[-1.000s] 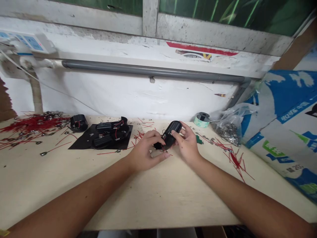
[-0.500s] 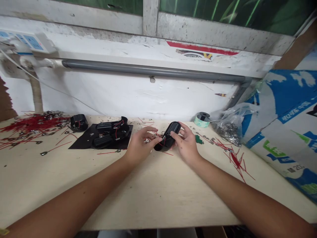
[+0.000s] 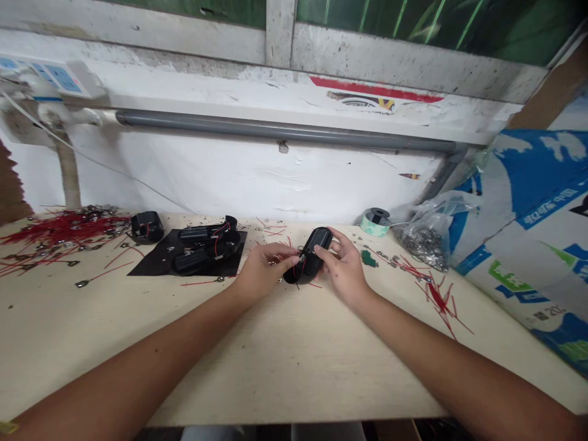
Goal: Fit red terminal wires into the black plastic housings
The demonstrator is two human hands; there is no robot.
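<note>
A black oblong plastic casing [image 3: 318, 242] with thin wires at its lower left part is held tilted above the table. My right hand [image 3: 344, 266] grips it from the right, thumb on its top face and fingers behind. At its left side, my left hand [image 3: 261, 269] has thumb and fingertips pinched together by the thin wires; what exactly they pinch is too small to make out. Similar black casings [image 3: 190, 262] lie on a black sheet [image 3: 154, 260] to the left, and another black casing [image 3: 147, 227] stands beyond the sheet.
Red wires with metal tabs [image 3: 64, 228] are heaped at the far left. On the right are a green-edged spool [image 3: 374, 223], a clear bag of metal parts [image 3: 422, 239], a green scrap [image 3: 368, 258], loose red wires [image 3: 438, 297] and a large printed box [image 3: 528, 245].
My left fingers have closed together at the wires. The casing in my right hand has shifted slightly left and down.
</note>
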